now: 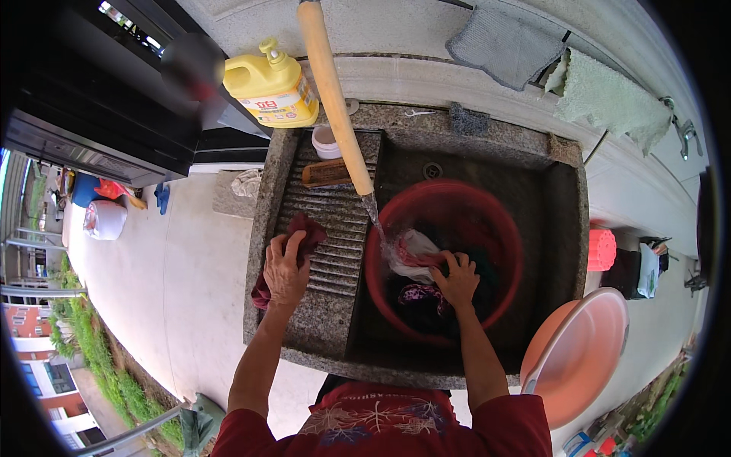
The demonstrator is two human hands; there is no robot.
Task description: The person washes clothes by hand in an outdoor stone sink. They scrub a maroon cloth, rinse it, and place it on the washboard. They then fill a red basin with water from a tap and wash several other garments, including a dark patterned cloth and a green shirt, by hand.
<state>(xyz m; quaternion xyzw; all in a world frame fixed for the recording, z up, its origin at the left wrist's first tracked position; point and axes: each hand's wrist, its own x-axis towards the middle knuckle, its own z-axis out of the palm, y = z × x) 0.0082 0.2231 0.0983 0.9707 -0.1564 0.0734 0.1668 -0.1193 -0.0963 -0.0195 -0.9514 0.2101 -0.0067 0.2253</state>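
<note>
My left hand [285, 273] is curled over a dark red cloth [306, 231] on the ribbed washboard [331, 263] of a stone sink. Part of that cloth hangs out beside my wrist. Inside a red basin [509, 297] in the sink, my right hand [457, 280] rests on wet clothes with its fingers apart. Its thumb touches a white and pink cloth [415, 255]. A purple patterned piece [422, 295] and darker clothes lie around it, partly in shadow. Water [373, 212] runs from a pale yellow tube [335, 91] into the basin's left side.
A wooden scrubbing brush [326, 174] and white tub [325, 142] sit at the washboard's far end. Behind them stands a yellow pump jug [272, 87]. An orange basin [576, 358] leans by the sink's right edge. Rags [609, 99] hang along the wall.
</note>
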